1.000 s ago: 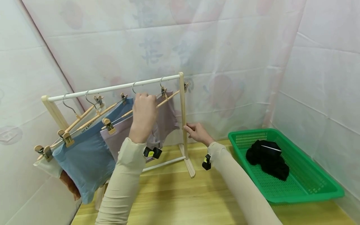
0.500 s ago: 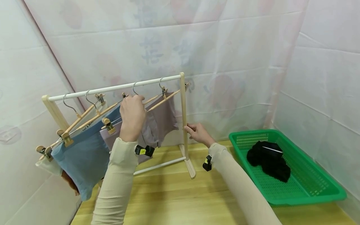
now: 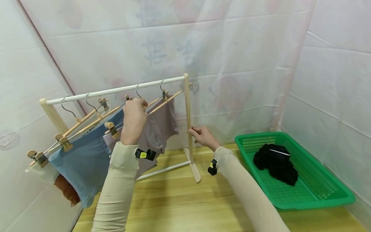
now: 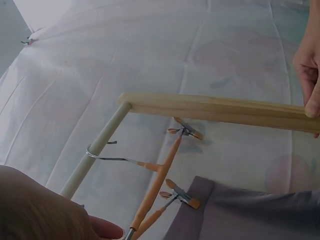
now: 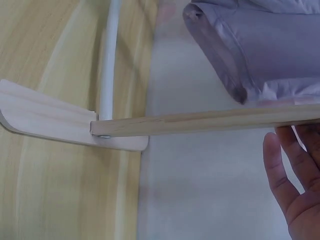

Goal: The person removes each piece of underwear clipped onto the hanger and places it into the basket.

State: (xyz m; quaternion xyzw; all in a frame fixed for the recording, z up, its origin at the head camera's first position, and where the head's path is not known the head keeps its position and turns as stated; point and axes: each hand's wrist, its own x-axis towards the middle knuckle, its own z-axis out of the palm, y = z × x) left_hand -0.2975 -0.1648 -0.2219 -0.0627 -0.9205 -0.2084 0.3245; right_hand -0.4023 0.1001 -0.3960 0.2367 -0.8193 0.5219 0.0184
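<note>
A wooden rack with a white top rail (image 3: 116, 91) carries several wooden clip hangers. My left hand (image 3: 134, 120) has its fingers curled at a clip hanger below the rail; I cannot tell which of the two right-hand hangers it grips. Lilac shorts (image 3: 168, 117) hang between clips behind that hand. The rightmost hanger (image 3: 166, 101) shows a bare far clip (image 4: 187, 131) in the left wrist view. Low on the rack's right post (image 3: 187, 116), my right hand (image 3: 204, 137) pinches the wood between thumb and fingers. Blue shorts (image 3: 87, 158) hang left of my left hand.
A white and brown garment (image 3: 65, 187) hangs at the rack's left end. To the right, a green basket (image 3: 313, 206) holds a bundled black garment (image 3: 275, 164). The rack's foot (image 3: 195, 172) stands on the wooden table (image 3: 174, 206). Printed sheets surround the table.
My left hand has moved left along the hangers and now covers more of the blue shorts' far side. My right hand stays on the post.
</note>
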